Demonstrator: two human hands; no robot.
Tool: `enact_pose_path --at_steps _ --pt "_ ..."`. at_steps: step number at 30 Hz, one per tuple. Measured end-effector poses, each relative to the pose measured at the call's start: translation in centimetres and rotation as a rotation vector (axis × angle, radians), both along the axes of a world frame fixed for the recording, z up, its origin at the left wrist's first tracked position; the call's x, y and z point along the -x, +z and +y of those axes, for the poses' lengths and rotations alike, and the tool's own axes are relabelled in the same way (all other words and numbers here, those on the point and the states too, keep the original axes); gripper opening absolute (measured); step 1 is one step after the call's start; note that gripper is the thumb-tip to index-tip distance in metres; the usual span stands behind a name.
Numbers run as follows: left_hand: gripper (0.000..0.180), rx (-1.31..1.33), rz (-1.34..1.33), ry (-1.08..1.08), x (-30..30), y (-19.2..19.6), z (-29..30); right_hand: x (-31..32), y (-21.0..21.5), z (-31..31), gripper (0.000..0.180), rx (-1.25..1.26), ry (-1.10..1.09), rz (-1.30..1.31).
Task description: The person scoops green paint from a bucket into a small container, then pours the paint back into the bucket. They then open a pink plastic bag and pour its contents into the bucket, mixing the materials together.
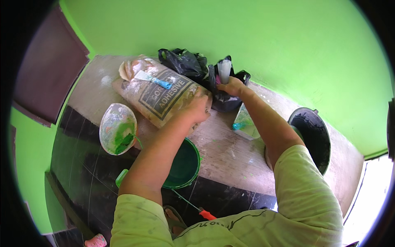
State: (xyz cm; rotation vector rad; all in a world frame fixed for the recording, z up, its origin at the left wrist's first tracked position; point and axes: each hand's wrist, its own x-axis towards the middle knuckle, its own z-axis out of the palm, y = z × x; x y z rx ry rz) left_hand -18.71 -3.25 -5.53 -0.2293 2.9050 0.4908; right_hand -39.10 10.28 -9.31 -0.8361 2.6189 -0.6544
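Black bag [224,103] mouth meets right hand [233,86], sack [160,99] edge the left hand [200,108]; grips unclear.

Sack [164,99]: dull, crinkly, dusty with white powder; paper or plastic, I can't tell. Left black bag [183,64], right black bag [224,103]: thin, shiny plastic, all crumpled. Scraper handle [163,84]: looks like smooth blue plastic to me. Bowl [108,127]: crusty inside, smeared with green paint. Dark bucket [317,136]: dull, splotchy inside. Black floor tiles [98,164]: smooth, glossy. Pale surface [222,164] under sack: rough, matt, scuffed. Wall [247,24]: smooth paint, bit of shine. Shirt [308,185]: wrinkly cloth.
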Motion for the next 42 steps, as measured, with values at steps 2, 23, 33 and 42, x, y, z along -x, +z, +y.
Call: enact_pose_path --at_steps 2,23,33,42 --pt "0.07 -0.024 -0.002 -0.003 0.7 0.7 0.3 -1.8 2.3 1.4 0.054 0.07 -0.103 0.058" --pt "0.047 -0.28 -0.183 -0.027 -14.2 13.6 -4.8 -15.0 -13.9 13.5 0.051 1.277 -1.092 -1.241" --pt "0.048 -0.477 -0.108 0.038 -19.7 9.0 -5.6 -7.8 -13.0 17.0 0.039 1.637 -1.305 -0.957" --pt "0.046 -0.478 -0.088 0.103 -21.7 10.1 -6.6 -16.5 -1.5 3.0 0.065 0.385 -0.065 0.487"
